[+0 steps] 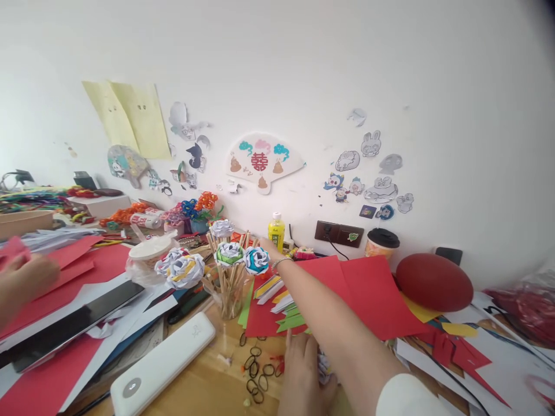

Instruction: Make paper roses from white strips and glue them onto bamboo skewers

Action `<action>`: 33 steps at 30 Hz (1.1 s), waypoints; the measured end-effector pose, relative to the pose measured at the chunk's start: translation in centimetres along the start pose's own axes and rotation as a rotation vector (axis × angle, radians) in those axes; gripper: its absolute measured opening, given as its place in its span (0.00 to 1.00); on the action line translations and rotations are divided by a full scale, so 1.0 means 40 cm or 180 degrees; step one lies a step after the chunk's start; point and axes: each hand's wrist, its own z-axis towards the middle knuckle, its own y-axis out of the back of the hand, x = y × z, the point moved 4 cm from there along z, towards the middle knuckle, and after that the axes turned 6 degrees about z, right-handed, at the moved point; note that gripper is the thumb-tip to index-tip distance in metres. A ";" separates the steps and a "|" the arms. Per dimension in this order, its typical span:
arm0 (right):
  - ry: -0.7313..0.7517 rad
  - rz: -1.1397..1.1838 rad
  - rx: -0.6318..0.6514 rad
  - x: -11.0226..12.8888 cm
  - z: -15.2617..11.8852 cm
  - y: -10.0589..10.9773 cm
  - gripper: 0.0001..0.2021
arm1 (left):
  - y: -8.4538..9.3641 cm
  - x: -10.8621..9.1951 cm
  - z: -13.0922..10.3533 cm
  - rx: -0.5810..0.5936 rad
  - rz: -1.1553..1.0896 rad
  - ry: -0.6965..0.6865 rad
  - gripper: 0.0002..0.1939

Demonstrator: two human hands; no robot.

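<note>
At the bottom middle, my left hand point(301, 370) has its fingers curled around a white paper flower point(324, 368), mostly hidden by the hand and my right arm. My right arm, with a white sleeve and a bracelet, crosses over it. My right hand point(269, 248) reaches back behind a teal-and-white paper rose point(257, 260), near a yellow bottle point(276, 231); its fingers are hidden. Several paper roses on sticks stand in a clear cup point(229, 303). Folded paper strips point(288, 309) in green, yellow and white lie on red paper point(321, 277) under my arm.
Black rubber bands point(255, 370) lie on the wooden table beside a white power bank-like case point(162, 364). Another person's hand point(26, 283) holds pink-red paper at the left. A lidded cup point(150, 254), a dark red oval point(433, 282) and a black-lidded cup point(381, 242) stand around.
</note>
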 end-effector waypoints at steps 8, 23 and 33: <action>-0.0525 0.0887 0.0194 -0.037 -0.223 0.217 0.10 | 0.063 -0.068 0.033 0.0019 0.0032 -0.0504 0.23; 0.0347 0.2884 -0.1360 -0.123 -0.860 0.285 0.13 | 0.125 -0.252 -0.001 0.0476 -0.1056 -0.1554 0.27; 0.1621 0.3896 -0.2017 -0.059 -0.841 0.262 0.10 | 0.159 -0.327 0.030 0.0531 -0.1962 -0.1378 0.22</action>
